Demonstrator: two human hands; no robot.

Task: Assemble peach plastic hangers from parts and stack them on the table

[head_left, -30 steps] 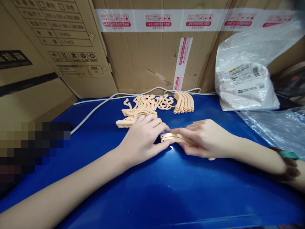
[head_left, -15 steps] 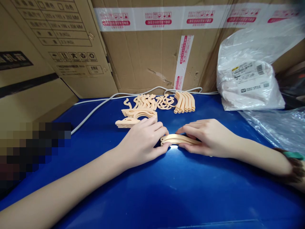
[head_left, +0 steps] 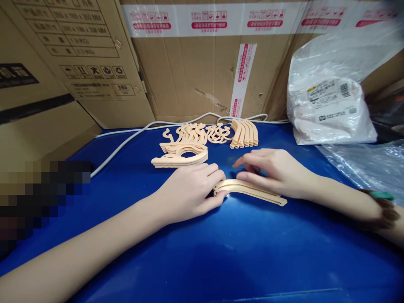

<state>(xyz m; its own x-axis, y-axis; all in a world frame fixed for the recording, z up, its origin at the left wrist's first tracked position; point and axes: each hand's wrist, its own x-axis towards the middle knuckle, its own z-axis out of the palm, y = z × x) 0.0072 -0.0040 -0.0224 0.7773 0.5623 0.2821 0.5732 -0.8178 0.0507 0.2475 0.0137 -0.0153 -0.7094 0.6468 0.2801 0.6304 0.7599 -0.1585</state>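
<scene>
A pair of curved beige plastic hanger arms (head_left: 252, 190), lying one along the other, stretches out between my hands. My left hand (head_left: 197, 189) pinches their left end between thumb and fingers. Over their middle is my right hand (head_left: 271, 170), fingers apart and curled a little, with nothing held; its thumb hovers at the upper edge, and whether it touches I cannot tell. Just beyond my left hand lies a stack of beige hanger pieces (head_left: 179, 160).
Behind are loose S-shaped hooks (head_left: 192, 134), ring-like hooks (head_left: 217, 134) and a row of curved arms (head_left: 244, 134) on the blue tabletop (head_left: 202, 261). Cardboard boxes (head_left: 195, 75) wall the back and left. A white cable (head_left: 126, 143) runs along them; a plastic bag (head_left: 334, 109) stands at right.
My right hand has let go of the hanger arms and lifted slightly up and away, uncovering their right end. My left hand keeps its pinch in nearly the same place.
</scene>
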